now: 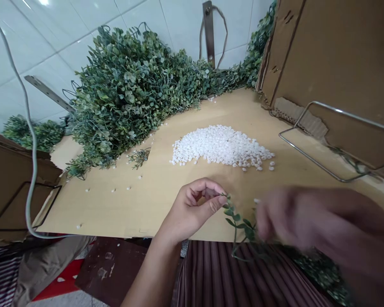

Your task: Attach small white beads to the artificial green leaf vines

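My left hand [196,204] hovers at the near edge of the wooden table [141,200], fingers curled in a pinch on the tip of a thin artificial leafy sprig [235,221]. The sprig hangs down over my lap toward more green foliage [316,268]. My right hand [294,217] is just right of the sprig, smeared by motion; a small white bead seems to sit at its fingertips, but I cannot be sure. A heap of small white beads [220,147] lies on the table beyond both hands.
A big pile of artificial green sprigs [128,89] fills the table's back left. Cardboard boxes stand at the right [333,59] and left [16,170]. A wire frame [310,157] lies at right. A grey cable [28,140] hangs at left. Stray beads dot the table.
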Motion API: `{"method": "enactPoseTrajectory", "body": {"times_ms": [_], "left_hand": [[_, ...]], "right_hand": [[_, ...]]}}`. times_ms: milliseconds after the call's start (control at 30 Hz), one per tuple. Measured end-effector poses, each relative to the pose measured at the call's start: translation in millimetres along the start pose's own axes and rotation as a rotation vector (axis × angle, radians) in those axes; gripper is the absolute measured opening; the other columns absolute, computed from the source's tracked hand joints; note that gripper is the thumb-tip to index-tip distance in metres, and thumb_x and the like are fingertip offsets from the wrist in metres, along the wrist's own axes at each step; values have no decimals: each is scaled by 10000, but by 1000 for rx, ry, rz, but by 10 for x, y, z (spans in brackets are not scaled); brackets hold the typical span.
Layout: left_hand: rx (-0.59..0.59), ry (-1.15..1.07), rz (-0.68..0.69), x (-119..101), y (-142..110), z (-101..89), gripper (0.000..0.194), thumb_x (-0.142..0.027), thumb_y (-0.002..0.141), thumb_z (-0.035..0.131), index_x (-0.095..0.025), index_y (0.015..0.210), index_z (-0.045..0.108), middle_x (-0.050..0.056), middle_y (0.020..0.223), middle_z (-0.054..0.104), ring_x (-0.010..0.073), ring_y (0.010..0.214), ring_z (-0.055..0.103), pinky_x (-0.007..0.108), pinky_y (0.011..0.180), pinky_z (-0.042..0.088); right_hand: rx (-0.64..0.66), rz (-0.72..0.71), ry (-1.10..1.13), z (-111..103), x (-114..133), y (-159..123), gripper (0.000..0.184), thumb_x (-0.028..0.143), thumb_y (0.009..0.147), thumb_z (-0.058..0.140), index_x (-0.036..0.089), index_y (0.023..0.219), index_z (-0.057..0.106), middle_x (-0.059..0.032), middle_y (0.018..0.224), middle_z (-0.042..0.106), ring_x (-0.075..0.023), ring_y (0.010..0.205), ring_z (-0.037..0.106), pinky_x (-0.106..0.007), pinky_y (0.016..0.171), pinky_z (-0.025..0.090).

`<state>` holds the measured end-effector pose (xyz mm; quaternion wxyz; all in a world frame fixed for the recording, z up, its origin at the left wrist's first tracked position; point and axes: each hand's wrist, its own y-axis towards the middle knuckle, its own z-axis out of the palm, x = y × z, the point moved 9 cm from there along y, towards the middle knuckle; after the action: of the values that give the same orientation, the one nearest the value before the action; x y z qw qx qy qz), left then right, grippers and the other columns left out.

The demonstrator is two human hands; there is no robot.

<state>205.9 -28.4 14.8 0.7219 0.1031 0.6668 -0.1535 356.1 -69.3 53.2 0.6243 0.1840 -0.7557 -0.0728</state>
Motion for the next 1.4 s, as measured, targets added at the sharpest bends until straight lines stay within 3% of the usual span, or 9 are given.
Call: {"method": "enactPoseTrajectory", "body": {"times_ms": [67, 200, 567, 767, 867, 1000, 1200, 1300, 1400], "left_hand": [[21, 48, 61, -88, -35, 38, 115, -247, 720, 716, -149, 723, 655, 11, 694, 611, 106, 658, 547, 221, 644, 443], [-14, 141, 163, -194, -72, 4, 46, -205, 762, 668, -162, 746, 662, 28, 741, 615, 133, 732, 560, 249, 708, 445], [-196, 26, 165, -49, -11, -153, 91, -249, 684, 739, -180, 688, 680, 11, 760, 556, 125, 730, 515, 242, 686, 429], [-112, -7, 62, 30, 22, -133, 136, -283, 698, 722, -166, 738, 663, -4, 723, 566, 98, 613, 511, 238, 606, 429], [-150, 206, 85, -3, 134, -315, 75, -237, 729, 675, -166, 753, 670, 24, 757, 615, 129, 679, 543, 267, 666, 436], [-306, 800, 202, -159, 369, -601, 148, -147, 733, 622, -190, 846, 706, 53, 837, 623, 171, 751, 553, 308, 728, 436], [-253, 1280, 223, -167, 635, -566, 240, -74, 766, 516, -202, 781, 718, 64, 773, 654, 212, 745, 599, 333, 737, 436], [-283, 1152, 213, -157, 612, -602, 204, -67, 739, 545, -197, 720, 700, 59, 790, 680, 208, 766, 609, 324, 742, 432], [-294, 683, 115, -53, 525, -679, 61, -142, 717, 627, -178, 703, 674, 30, 727, 674, 162, 689, 593, 283, 678, 438]], "right_hand": [[-62, 23, 80, 89, -135, 120, 153, 375, 865, 608, 251, 789, 654, -17, 784, 635, -143, 742, 623, -207, 651, 527], [70, 151, 256, 490, -375, 177, 217, 353, 874, 587, 217, 1042, 600, -49, 939, 648, -167, 879, 634, -231, 723, 544], [19, 182, 269, 680, -426, 172, 169, 306, 868, 529, 190, 939, 629, -49, 928, 655, -191, 882, 628, -291, 790, 518], [-14, 244, 186, 647, -497, 120, 228, 352, 891, 488, 176, 810, 608, 0, 631, 553, -148, 585, 555, -204, 472, 438], [-75, 225, 66, 522, -496, 114, 300, 386, 908, 458, 182, 712, 557, -3, 590, 526, -148, 549, 533, -209, 447, 419], [-111, 157, -35, 429, -447, 146, 287, 354, 897, 455, 193, 663, 499, -17, 634, 574, -167, 632, 579, -231, 552, 475], [-52, 121, -121, 472, -439, 146, 242, 300, 905, 413, 202, 696, 484, -28, 674, 585, -191, 682, 593, -278, 611, 470], [-23, 125, -119, 486, -448, 142, 243, 288, 910, 400, 201, 695, 476, -31, 688, 579, -189, 679, 586, -278, 610, 462], [-26, 136, -120, 480, -449, 149, 253, 287, 913, 399, 201, 682, 454, -16, 662, 535, -175, 640, 554, -264, 579, 439]]}}
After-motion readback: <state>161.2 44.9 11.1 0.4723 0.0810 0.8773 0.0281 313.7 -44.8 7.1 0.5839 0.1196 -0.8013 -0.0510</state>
